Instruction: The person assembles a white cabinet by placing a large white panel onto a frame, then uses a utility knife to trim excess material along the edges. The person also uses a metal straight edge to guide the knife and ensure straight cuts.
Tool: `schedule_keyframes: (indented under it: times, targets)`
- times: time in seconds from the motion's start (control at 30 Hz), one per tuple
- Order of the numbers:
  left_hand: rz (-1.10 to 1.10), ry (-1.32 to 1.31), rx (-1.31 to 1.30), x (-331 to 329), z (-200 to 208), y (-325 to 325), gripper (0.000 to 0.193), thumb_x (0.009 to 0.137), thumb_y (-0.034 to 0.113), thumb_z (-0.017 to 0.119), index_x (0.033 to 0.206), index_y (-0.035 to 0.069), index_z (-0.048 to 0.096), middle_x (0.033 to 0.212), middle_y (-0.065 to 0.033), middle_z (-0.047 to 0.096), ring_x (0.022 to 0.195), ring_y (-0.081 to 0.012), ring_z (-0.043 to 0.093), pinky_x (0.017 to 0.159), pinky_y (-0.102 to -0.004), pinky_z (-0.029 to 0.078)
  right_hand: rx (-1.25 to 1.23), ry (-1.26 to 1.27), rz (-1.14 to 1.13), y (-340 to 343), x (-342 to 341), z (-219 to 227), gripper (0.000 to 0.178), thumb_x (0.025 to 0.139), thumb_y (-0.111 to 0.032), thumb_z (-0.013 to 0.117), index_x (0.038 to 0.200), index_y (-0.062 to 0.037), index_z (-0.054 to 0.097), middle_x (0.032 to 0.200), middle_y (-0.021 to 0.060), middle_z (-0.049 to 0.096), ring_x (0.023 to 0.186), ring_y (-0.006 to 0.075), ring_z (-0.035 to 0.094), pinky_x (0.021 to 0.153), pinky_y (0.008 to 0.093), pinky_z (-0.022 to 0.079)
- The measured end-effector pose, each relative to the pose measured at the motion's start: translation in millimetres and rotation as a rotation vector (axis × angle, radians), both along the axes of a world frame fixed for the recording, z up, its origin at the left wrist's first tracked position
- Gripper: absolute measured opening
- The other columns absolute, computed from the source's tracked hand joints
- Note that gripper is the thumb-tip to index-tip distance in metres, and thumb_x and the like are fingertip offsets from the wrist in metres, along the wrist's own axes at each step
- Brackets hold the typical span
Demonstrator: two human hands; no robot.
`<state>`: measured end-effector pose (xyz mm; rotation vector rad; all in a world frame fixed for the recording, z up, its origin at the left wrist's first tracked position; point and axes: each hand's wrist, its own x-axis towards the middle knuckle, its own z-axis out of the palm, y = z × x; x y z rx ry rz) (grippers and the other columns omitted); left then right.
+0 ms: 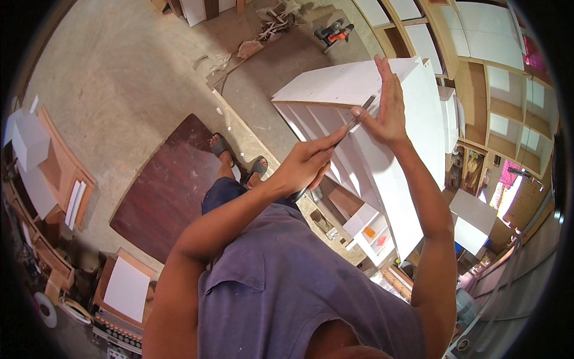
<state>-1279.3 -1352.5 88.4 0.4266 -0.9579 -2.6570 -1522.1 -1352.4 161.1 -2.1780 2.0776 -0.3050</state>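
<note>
My left hand (304,167) is closed around the dark handle of a long narrow metal tool that looks like a file (350,126). Its blade slants up and right, against the edge of a white cabinet (412,197). My right hand (387,110) is at the blade's far end, thumb over the metal and the other fingers stretched out straight. Whether those fingers touch the cabinet, I cannot tell. Shelves show inside the cabinet's open side, partly hidden by my hands. My left fingers cover most of the handle.
A dark reddish board (170,185) lies on the floor left of my feet. An orange and black power tool (335,34) stands beyond the cabinet. Wooden shelf frames (478,78) fill the far right. White offcuts and panels (127,289) are stacked at the left.
</note>
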Motion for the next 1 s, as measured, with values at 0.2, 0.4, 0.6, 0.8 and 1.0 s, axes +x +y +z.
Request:
schedule_keyframes:
  times: [0.2, 0.4, 0.6, 0.8, 1.0]
  targets:
    - [-0.002, 0.035, -0.015, -12.1, 12.1, -10.5, 0.051, 0.103, 0.006, 0.038, 0.153, 0.013, 0.036, 0.061, 0.0017, 0.043, 0.045, -0.0062, 0.042, 0.044, -0.0219, 0.040, -0.033, -0.116, -0.022, -0.6, -7.9, -3.2, 0.101, 0.080, -0.049, 0.070, 0.151, 0.0039, 0.021, 0.152, 0.0259, 0.034, 0.138, 0.0432, 0.035, 0.115, 0.0499, 0.026]
    - [0.010, 0.067, -0.003, -15.7, 15.5, -11.0, 0.052, 0.103, 0.004, 0.037, 0.153, 0.015, 0.037, 0.060, 0.0021, 0.041, 0.043, -0.0052, 0.039, 0.044, -0.0224, 0.039, -0.065, -0.183, -0.057, -1.2, -1.6, 0.9, 0.100, 0.079, -0.039, 0.074, 0.151, 0.0046, 0.021, 0.151, 0.0253, 0.035, 0.139, 0.0419, 0.036, 0.114, 0.0475, 0.028]
    - [-0.011, 0.028, 0.034, -3.8, 1.7, -7.8, 0.049, 0.104, 0.007, 0.038, 0.153, 0.014, 0.037, 0.059, 0.0023, 0.042, 0.045, -0.0055, 0.041, 0.045, -0.0224, 0.037, -0.083, -0.239, -0.074, -0.6, 1.1, -2.3, 0.098, 0.080, -0.033, 0.074, 0.151, 0.0067, 0.020, 0.153, 0.0244, 0.035, 0.141, 0.0391, 0.034, 0.116, 0.0458, 0.026]
    - [-0.049, 0.000, 0.012, -2.5, 1.7, -13.0, 0.051, 0.103, 0.004, 0.038, 0.153, 0.015, 0.037, 0.060, 0.0032, 0.041, 0.045, -0.0051, 0.040, 0.045, -0.0219, 0.038, -0.081, -0.174, -0.081, 0.5, 8.3, 0.6, 0.090, 0.083, -0.026, 0.070, 0.150, 0.0072, 0.020, 0.153, 0.0254, 0.035, 0.142, 0.0389, 0.034, 0.117, 0.0442, 0.025]
    - [-0.012, 0.015, -0.037, -10.9, 9.8, -12.9, 0.050, 0.103, 0.005, 0.038, 0.152, 0.015, 0.038, 0.058, 0.0033, 0.041, 0.045, -0.0048, 0.040, 0.045, -0.0216, 0.038, -0.162, -0.415, -0.074, 4.9, -7.0, -8.4, 0.087, 0.085, -0.024, 0.068, 0.151, 0.0069, 0.020, 0.153, 0.0263, 0.035, 0.142, 0.0390, 0.034, 0.117, 0.0441, 0.025]
